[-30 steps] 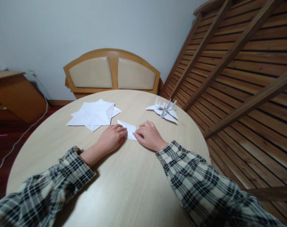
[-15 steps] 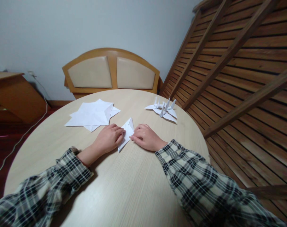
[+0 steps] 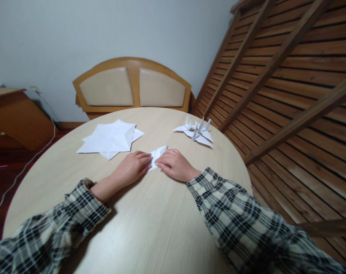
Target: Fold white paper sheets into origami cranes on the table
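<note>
One folded paper [image 3: 158, 154], left hand [image 3: 133, 167], right hand [image 3: 174, 165] apparently pinning it, table [image 3: 150, 228]

A: Where can a hand go?
B: Across the near table [image 3: 150, 236] — and between the paper pile [image 3: 108, 139], far left, and the paper cranes [image 3: 196, 131], far right.

folded white paper [image 3: 158, 155] — flat, between hands

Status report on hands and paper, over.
Left hand and right hand both hold folded paper down on table. Paper stack and cranes lie apart, farther back. Nothing blocks the hands.
</note>
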`<state>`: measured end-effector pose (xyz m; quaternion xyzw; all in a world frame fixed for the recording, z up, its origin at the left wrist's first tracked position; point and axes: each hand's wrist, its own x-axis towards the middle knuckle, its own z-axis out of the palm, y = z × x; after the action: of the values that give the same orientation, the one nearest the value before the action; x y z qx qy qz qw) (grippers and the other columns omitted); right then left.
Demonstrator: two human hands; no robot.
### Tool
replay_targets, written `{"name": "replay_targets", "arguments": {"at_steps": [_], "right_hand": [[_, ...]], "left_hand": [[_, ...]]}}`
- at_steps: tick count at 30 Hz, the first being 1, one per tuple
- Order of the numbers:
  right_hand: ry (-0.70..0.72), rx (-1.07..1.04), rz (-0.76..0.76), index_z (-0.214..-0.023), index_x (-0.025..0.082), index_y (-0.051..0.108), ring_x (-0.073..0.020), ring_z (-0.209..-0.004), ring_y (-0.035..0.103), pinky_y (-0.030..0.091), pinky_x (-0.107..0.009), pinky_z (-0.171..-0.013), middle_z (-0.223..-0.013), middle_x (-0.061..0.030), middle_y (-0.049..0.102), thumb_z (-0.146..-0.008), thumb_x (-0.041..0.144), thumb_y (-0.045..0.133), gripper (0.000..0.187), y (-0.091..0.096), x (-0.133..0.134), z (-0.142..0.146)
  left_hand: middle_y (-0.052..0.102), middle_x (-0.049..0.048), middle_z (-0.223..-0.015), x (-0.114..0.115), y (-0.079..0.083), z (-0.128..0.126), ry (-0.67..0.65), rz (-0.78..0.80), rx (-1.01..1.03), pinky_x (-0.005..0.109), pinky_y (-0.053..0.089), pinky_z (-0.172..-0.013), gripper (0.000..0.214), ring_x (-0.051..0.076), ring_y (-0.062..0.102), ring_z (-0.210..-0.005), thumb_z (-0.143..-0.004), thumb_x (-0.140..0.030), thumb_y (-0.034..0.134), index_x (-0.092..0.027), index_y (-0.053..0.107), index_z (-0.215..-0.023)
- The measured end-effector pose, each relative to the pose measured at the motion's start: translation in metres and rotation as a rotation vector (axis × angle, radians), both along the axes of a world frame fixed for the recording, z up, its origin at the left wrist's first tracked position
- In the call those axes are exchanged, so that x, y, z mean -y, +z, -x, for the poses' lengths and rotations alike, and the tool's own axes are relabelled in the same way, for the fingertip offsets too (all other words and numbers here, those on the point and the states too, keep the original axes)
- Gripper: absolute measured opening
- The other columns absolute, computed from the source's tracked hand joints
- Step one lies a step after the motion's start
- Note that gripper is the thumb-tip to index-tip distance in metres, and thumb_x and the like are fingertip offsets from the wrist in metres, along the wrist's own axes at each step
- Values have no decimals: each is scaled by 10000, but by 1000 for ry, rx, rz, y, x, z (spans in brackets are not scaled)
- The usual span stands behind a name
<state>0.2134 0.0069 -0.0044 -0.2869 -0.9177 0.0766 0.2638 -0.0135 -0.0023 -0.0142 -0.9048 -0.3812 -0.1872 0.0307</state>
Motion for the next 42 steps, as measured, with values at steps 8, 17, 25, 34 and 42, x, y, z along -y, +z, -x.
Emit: {"name": "replay_targets", "arguments": {"at_steps": [8, 17, 25, 34, 42], "right_hand": [[-26, 19, -2, -1015, 202, 706, -175, -1013, 600, 382, -346, -914, -1050, -35, 729, -953, 222, 508, 209, -3, -2, -1], [-31, 68, 28, -988, 210, 709, -171, -978, 600, 392, -328, -891, -1025, -22, 733, -924, 200, 549, 173, -6, -3, 0], [-37, 75, 60, -974, 223, 708, -170, -982, 605, 393, -330, -887, -1017, -14, 734, -909, 236, 599, 128, -5, -4, 0], [-29, 73, 89, -990, 226, 699, -171, -1007, 602, 397, -337, -882, -1036, -19, 728, -886, 288, 647, 131, -4, -4, -2], [-32, 74, 90, -982, 222, 703, -170, -1008, 607, 395, -334, -889, -1042, -12, 732, -893, 283, 641, 125, -5, -5, -1]], "left_hand": [[692, 114, -1074, 6, 5, -7, -12, -18, -49, 436, 513, -867, 270, 259, 600, -986, -958, -175, 460, -164, 652, -1148], [696, 147, -1082, 6, -1, -9, 11, 51, 90, 439, 531, -892, 246, 247, 642, -974, -912, -115, 498, -116, 633, -1118], [687, 134, -1127, 0, -6, -7, -30, 120, 172, 420, 534, -919, 295, 228, 647, -1024, -872, -62, 485, -141, 636, -1112], [689, 115, -1099, 6, 3, -3, -16, 271, 234, 405, 533, -891, 254, 218, 651, -984, -918, -247, 537, -175, 618, -1148], [687, 128, -1102, 4, 4, -2, 12, 299, 216, 401, 528, -879, 290, 231, 650, -978, -901, -311, 585, -161, 619, -1147]]}}
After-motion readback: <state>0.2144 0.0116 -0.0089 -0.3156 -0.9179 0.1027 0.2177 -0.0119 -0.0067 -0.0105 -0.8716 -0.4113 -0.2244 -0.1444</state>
